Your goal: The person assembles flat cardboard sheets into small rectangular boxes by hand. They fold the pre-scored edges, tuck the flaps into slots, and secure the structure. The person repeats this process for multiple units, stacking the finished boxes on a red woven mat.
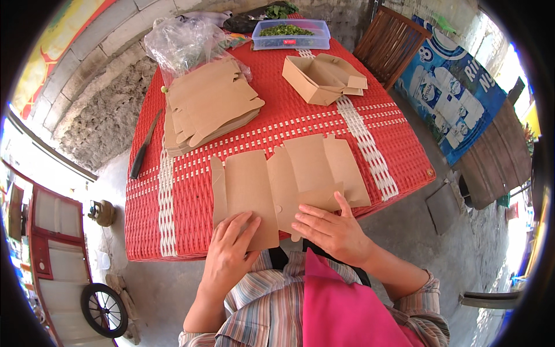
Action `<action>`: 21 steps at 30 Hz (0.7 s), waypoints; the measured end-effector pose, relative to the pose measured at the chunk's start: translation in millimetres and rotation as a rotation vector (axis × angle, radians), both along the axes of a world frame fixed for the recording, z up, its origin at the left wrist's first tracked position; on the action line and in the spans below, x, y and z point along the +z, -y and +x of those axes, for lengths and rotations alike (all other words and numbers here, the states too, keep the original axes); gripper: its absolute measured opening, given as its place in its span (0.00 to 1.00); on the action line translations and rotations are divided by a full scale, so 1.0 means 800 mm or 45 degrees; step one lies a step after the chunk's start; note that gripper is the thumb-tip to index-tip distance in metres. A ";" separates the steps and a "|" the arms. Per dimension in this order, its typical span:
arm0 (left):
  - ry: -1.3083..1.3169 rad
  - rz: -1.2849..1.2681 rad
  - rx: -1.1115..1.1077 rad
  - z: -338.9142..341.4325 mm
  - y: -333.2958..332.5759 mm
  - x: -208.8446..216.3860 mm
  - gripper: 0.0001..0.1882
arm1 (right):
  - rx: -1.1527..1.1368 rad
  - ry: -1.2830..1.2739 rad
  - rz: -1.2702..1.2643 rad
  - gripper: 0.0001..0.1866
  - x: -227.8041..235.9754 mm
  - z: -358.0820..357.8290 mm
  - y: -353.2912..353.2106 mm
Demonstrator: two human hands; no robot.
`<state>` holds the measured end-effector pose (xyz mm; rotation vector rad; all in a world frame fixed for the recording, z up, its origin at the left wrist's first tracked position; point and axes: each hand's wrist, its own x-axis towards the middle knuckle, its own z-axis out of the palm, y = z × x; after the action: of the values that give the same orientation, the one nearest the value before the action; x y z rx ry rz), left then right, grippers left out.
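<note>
An unfolded brown cardboard box blank (248, 179) lies at the near edge of the red woven table, its creases and tabs showing. My left hand (230, 238) rests on its near left panel with fingers stretched out. On the right side of the blank lies my right hand (332, 228), fingers flat and thumb apart, against a flap that is folded up. Beyond, at the left, sits a stack of flat box blanks (211, 104). A folded cardboard box (321, 81) stands with its top open at the far right of the table.
The red and white woven table (277, 124) carries a dark-handled knife (144, 147) at its left edge. A clear plastic bag (182, 43) and a plastic tub (291, 41) of chopped greens are at the back. A wooden chair (390, 43) stands behind the right corner.
</note>
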<state>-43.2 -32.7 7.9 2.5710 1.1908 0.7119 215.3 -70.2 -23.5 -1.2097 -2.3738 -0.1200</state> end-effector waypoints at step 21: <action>0.211 -0.183 0.175 0.013 -0.027 0.019 0.07 | -0.204 -0.414 -0.181 0.12 0.021 -0.035 -0.054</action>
<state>-33.2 -11.0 23.1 2.2832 1.3217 0.8187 187.5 -26.8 -7.0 -1.3696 -2.0315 0.1841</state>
